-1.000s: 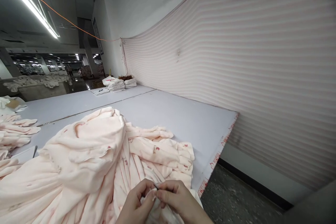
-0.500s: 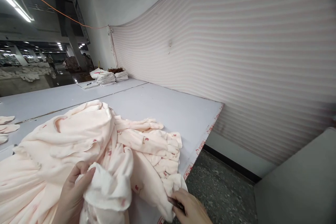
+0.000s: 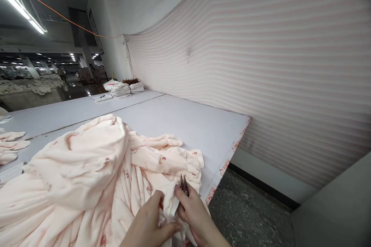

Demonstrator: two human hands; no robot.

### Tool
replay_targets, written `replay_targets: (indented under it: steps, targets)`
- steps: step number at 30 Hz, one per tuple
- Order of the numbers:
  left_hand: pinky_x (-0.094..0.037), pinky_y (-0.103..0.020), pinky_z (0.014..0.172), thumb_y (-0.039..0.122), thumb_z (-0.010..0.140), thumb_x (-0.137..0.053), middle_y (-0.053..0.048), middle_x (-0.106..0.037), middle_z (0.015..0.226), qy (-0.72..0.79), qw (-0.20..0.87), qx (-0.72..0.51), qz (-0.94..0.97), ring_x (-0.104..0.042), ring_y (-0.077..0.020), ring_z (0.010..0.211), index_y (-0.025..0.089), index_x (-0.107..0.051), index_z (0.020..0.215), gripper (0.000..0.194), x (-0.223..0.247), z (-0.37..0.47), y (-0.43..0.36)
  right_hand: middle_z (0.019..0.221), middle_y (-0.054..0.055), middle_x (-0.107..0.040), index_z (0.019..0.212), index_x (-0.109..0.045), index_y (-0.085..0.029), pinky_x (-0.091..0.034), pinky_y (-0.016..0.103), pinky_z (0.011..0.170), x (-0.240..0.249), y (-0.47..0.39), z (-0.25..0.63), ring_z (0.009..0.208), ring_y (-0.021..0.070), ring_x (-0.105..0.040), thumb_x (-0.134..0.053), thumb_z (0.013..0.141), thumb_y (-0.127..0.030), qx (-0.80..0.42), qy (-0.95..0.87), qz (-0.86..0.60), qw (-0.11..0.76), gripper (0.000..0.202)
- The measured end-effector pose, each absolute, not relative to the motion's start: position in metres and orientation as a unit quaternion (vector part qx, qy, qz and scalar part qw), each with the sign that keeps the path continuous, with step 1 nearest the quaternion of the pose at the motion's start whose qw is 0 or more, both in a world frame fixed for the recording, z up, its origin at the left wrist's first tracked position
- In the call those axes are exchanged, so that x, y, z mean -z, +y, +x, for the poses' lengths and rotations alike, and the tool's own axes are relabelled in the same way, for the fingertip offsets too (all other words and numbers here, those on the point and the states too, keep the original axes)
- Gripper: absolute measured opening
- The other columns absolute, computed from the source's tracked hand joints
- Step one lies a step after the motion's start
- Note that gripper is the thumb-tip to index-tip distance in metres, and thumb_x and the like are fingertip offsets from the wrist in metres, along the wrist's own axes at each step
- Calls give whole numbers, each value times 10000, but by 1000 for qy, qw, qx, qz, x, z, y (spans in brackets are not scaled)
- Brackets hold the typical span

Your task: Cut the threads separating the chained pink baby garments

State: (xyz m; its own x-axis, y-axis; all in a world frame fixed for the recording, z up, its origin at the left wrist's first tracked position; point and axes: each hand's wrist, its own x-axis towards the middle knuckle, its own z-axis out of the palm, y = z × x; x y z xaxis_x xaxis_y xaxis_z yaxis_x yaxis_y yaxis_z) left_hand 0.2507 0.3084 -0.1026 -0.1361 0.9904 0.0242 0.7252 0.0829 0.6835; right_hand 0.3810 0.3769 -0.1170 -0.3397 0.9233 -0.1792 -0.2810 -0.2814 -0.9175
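Note:
Small thread snips (image 3: pixel 184 185) stick up out of my right hand (image 3: pixel 194 211), their pointed blades apart at the tips. The thumb of that hand also presses on a pale fabric edge (image 3: pixel 170 200). My left hand (image 3: pixel 150 222) is closed on the same piece from the other side, thumb and fingers pinching it. The piece belongs to a soft pale pink garment with small red motifs. A large heap of such garments (image 3: pixel 84 162) lies to the left and behind my hands, ruffled ends (image 3: pixel 194 166) pointing right.
The grey table (image 3: pixel 197 119) reaches back to a striped cloth (image 3: pixel 246 54) hung along the wall. Folded white stacks (image 3: pixel 120 90) stand at its far end. More pale pieces (image 3: pixel 13 144) lie at the left. Beyond the right edge is dark speckled floor (image 3: pixel 249 200).
My left hand has moved right with the fabric, and my right hand has come up and inward to meet it. The snips now point upward. The view has shifted slightly.

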Motion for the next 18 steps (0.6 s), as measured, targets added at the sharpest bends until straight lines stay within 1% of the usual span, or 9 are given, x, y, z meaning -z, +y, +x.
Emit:
replay_targets:
  steps: [2, 5, 8, 10, 12, 14, 16, 17, 18]
  targets:
    - [-425, -279, 701, 114, 711, -507, -5, -604, 783, 705, 218, -288, 611, -607, -195, 754, 220, -439, 883, 213, 105, 247, 310, 597, -40, -560, 1001, -598, -172, -338, 178, 380, 117, 378, 380, 400, 85, -451, -619, 792, -558, -675, -434, -401, 441, 439]
    - [-390, -239, 620, 126, 752, -439, 26, -549, 699, 686, 238, -306, 615, -561, -161, 653, 227, -423, 791, 109, 107, 233, 304, 740, 23, -645, 918, -615, -183, -488, 252, 589, 121, 387, 398, 666, 179, -606, -630, 780, -535, -612, -467, -429, 472, 379]
    - [-357, -222, 564, 196, 771, -473, 29, -536, 659, 666, 259, -306, 629, -516, -148, 601, 207, -504, 749, 40, 103, 226, 299, 962, 79, -699, 931, -678, -200, -471, 337, 862, 120, 389, 423, 965, 270, -609, -690, 747, -444, -518, -569, -435, 468, 306]
    - [-368, -221, 577, 200, 785, -476, 15, -579, 675, 651, 261, -304, 645, -535, -151, 619, 191, -562, 763, 89, 97, 228, 299, 1269, 93, -613, 1165, -645, -250, -417, 354, 975, 113, 382, 431, 1180, 288, -534, -654, 785, -338, -440, -685, -398, 422, 390]
    - [-392, -221, 618, 196, 807, -476, -3, -630, 725, 633, 264, -308, 659, -574, -160, 675, 186, -593, 789, 118, 89, 231, 301, 1439, 62, -472, 1312, -546, -311, -409, 331, 994, 104, 373, 429, 1272, 270, -474, -633, 772, -222, -394, -781, -335, 350, 554]
    - [-412, -224, 658, 226, 832, -484, -14, -667, 792, 629, 274, -320, 653, -599, -166, 730, 190, -605, 838, 127, 82, 231, 301, 1311, 50, -584, 1205, -628, -317, -445, 295, 911, 98, 369, 418, 1153, 256, -558, -654, 716, -154, -426, -794, -301, 312, 516]
    - [-421, -230, 675, 299, 855, -493, -16, -673, 836, 644, 274, -337, 630, -603, -167, 740, 196, -599, 878, 149, 79, 228, 296, 900, 15, -686, 840, -708, -247, -455, 250, 765, 98, 371, 404, 866, 204, -611, -699, 687, -188, -512, -720, -324, 338, 164]
    - [-418, -233, 663, 340, 861, -493, -12, -666, 818, 657, 266, -339, 619, -596, -166, 719, 199, -594, 864, 173, 79, 225, 292, 706, -16, -624, 687, -647, -219, -442, 229, 673, 100, 374, 398, 709, 165, -574, -710, 699, -252, -556, -664, -346, 360, 72]
    - [-411, -234, 647, 371, 854, -506, -6, -656, 783, 670, 255, -335, 611, -587, -164, 695, 202, -589, 827, 190, 82, 223, 287, 572, -49, -523, 623, -570, -211, -410, 212, 568, 104, 377, 392, 564, 127, -497, -696, 726, -344, -594, -608, -367, 378, 211]
